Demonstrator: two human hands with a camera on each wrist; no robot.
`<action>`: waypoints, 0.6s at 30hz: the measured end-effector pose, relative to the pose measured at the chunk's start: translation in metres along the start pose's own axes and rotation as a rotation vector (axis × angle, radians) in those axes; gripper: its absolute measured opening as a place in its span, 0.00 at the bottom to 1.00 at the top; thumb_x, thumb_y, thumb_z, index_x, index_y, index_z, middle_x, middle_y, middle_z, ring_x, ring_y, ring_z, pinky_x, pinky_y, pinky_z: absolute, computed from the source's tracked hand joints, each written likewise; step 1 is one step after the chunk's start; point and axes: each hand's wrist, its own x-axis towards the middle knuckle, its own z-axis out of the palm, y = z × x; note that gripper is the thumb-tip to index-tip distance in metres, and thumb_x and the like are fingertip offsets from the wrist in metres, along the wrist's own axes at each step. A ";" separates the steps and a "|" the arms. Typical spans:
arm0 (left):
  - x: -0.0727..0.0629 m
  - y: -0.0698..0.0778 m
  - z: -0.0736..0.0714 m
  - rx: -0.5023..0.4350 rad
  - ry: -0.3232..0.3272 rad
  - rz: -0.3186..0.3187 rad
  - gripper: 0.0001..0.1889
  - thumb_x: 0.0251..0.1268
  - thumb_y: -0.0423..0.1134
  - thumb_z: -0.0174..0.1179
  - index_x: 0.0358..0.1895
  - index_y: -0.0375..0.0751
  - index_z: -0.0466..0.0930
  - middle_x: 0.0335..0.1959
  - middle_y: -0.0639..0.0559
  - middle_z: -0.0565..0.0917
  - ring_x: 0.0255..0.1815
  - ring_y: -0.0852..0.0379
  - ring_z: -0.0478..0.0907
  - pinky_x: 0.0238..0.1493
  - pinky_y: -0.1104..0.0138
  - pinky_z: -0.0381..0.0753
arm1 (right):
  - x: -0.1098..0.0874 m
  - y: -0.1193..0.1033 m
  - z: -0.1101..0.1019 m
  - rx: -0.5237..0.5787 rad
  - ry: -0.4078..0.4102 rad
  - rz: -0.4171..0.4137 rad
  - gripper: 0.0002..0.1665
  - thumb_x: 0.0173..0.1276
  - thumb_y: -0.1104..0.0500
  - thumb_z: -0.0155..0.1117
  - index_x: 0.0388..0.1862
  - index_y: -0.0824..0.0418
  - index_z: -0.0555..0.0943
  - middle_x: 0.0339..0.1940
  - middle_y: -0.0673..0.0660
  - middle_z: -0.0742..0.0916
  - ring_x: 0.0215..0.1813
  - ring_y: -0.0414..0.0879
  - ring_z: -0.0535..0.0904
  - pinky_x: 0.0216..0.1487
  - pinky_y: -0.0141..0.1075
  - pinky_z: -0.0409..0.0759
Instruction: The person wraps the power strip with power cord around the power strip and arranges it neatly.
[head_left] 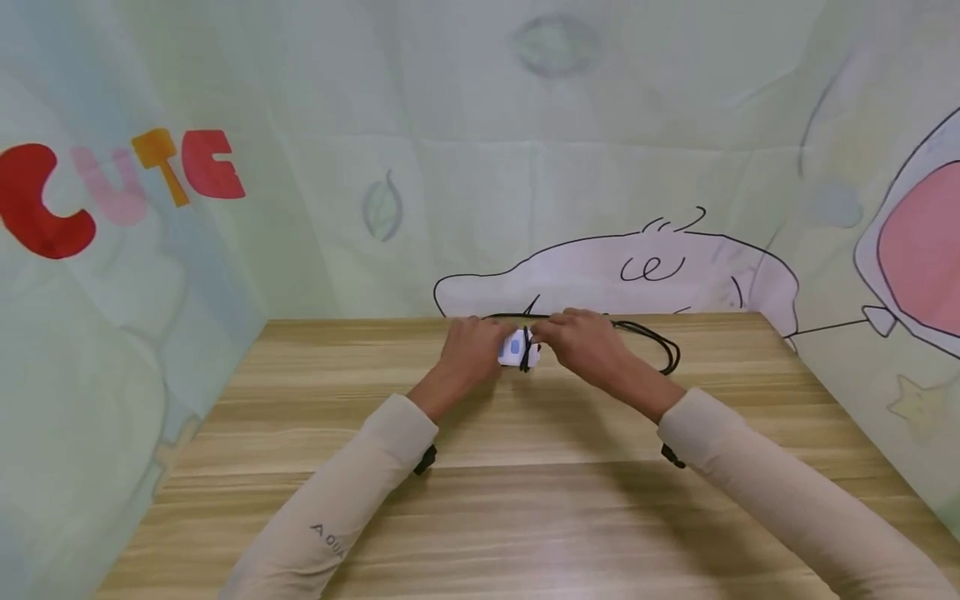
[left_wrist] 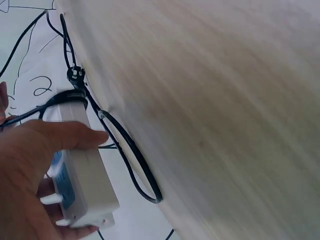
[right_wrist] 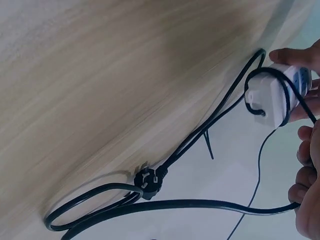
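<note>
The left hand (head_left: 474,346) is gripping the white power strip (head_left: 513,350) at the bench's (head_left: 495,517) twelve o'clock, while the right hand (head_left: 588,343), at the strip's three o'clock with fingers curling, is grasping its black cord (right_wrist: 200,203), which is looping farther toward three.

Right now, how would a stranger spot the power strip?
Find the wooden table and look along its far edge. There, the left fingers grip the power strip. Unlike the black cord wrapped round it, it's a white block with blue patches.
</note>
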 end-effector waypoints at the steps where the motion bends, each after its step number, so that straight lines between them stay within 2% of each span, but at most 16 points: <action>1: -0.001 -0.001 0.000 -0.002 0.001 0.014 0.30 0.61 0.36 0.84 0.68 0.49 0.89 0.54 0.47 0.96 0.46 0.40 0.91 0.46 0.50 0.87 | 0.002 0.001 0.000 0.014 -0.020 0.006 0.05 0.78 0.59 0.76 0.49 0.56 0.94 0.37 0.54 0.95 0.39 0.52 0.93 0.38 0.44 0.91; 5: -0.002 -0.004 -0.002 -0.017 -0.010 0.060 0.29 0.62 0.36 0.84 0.67 0.49 0.89 0.55 0.47 0.96 0.47 0.41 0.91 0.48 0.51 0.88 | 0.007 0.006 0.002 0.092 -0.068 0.027 0.07 0.77 0.63 0.76 0.51 0.57 0.94 0.40 0.55 0.95 0.42 0.53 0.92 0.43 0.45 0.92; 8: -0.003 -0.005 -0.005 -0.042 -0.031 0.083 0.27 0.62 0.36 0.84 0.65 0.47 0.89 0.55 0.46 0.95 0.49 0.42 0.91 0.50 0.51 0.88 | 0.010 0.008 0.003 0.143 -0.085 0.035 0.07 0.77 0.62 0.75 0.50 0.58 0.94 0.41 0.56 0.96 0.43 0.54 0.92 0.44 0.46 0.93; 13: -0.006 -0.004 -0.007 -0.057 -0.031 0.132 0.26 0.59 0.34 0.86 0.61 0.45 0.89 0.53 0.44 0.95 0.49 0.41 0.91 0.49 0.49 0.88 | 0.013 0.008 0.005 0.219 -0.132 0.072 0.09 0.79 0.59 0.73 0.52 0.60 0.94 0.43 0.57 0.96 0.45 0.55 0.92 0.45 0.48 0.92; 18: -0.011 -0.003 -0.012 -0.068 -0.062 0.160 0.29 0.59 0.36 0.87 0.64 0.44 0.88 0.54 0.42 0.94 0.54 0.38 0.92 0.50 0.46 0.89 | 0.015 0.011 0.009 0.303 -0.189 0.094 0.13 0.81 0.56 0.71 0.54 0.62 0.94 0.48 0.58 0.97 0.47 0.55 0.91 0.49 0.50 0.91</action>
